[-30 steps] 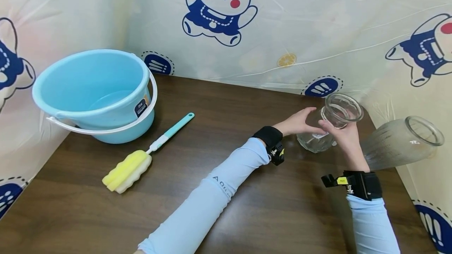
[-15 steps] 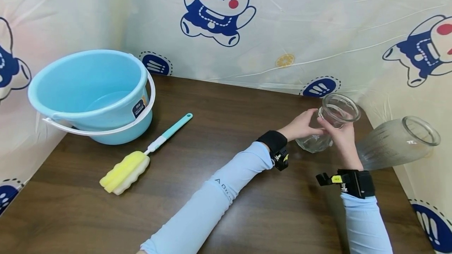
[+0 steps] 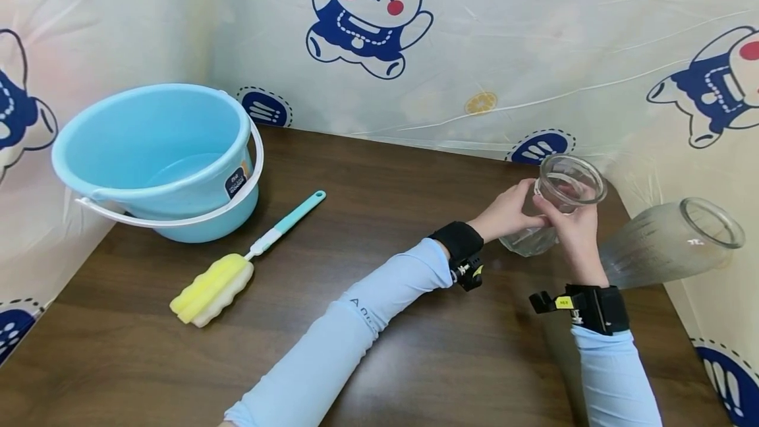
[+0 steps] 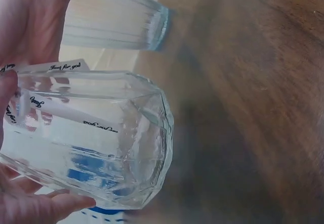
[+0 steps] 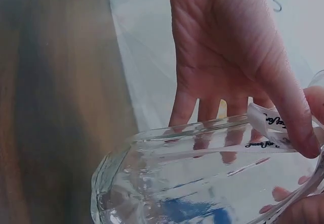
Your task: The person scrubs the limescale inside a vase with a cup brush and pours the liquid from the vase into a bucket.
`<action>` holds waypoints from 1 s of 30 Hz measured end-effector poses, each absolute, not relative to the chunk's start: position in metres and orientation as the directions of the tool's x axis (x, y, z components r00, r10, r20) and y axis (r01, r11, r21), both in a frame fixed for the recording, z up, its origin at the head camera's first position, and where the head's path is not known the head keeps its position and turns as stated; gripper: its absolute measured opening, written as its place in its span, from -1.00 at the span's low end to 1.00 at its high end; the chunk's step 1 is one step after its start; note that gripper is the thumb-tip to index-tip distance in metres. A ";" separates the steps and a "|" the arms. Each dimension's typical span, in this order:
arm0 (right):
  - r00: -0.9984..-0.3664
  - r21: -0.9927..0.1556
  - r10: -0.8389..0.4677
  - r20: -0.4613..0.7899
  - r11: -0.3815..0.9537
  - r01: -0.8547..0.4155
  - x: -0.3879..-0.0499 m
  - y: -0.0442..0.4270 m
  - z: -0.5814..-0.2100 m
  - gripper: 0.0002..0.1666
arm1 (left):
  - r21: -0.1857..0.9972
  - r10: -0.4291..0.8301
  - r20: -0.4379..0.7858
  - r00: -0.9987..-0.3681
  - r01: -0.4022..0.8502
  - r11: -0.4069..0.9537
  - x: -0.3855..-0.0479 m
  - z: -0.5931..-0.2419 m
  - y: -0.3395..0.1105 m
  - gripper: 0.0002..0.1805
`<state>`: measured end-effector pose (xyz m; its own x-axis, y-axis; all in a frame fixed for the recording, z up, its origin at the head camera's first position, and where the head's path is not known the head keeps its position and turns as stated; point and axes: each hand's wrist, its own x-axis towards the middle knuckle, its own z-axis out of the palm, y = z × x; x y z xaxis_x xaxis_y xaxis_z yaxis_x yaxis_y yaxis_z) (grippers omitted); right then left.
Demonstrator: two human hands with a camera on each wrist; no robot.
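Observation:
A clear, wide-mouthed glass vase (image 3: 530, 240) stands between my two hands at the right of the table in the head view. My left hand (image 3: 508, 213) holds its left side, thumb toward the front. From the near right, my right hand (image 3: 576, 237) grips around it, the two thumbs close together. In the right wrist view, several fingers show through the glass behind it. A white ribbon (image 4: 71, 114) with black lettering is around the vase in the left wrist view. Whether its base touches the table cannot be told.
A second, cloudy-looking glass vase (image 3: 655, 246) stands just right of my right hand. At the far left is a light blue bucket (image 3: 160, 206) with a white handle. A sponge brush (image 3: 216, 287) with a turquoise handle lies before it. Printed sheeting (image 3: 504, 31) borders the table.
My right wrist has shifted slightly left, and my left wrist slightly right. Both hands keep their hold on the vase, which stays in nearly the same place.

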<state>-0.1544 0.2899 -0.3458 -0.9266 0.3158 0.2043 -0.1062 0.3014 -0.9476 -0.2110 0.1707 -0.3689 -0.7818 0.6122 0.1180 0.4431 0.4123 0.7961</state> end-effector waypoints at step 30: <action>-0.873 -0.828 0.227 0.432 0.484 -0.284 -0.129 0.249 -0.254 -0.30 | 0.711 0.720 0.267 -0.640 0.635 0.301 -0.203 -0.260 0.117 0.10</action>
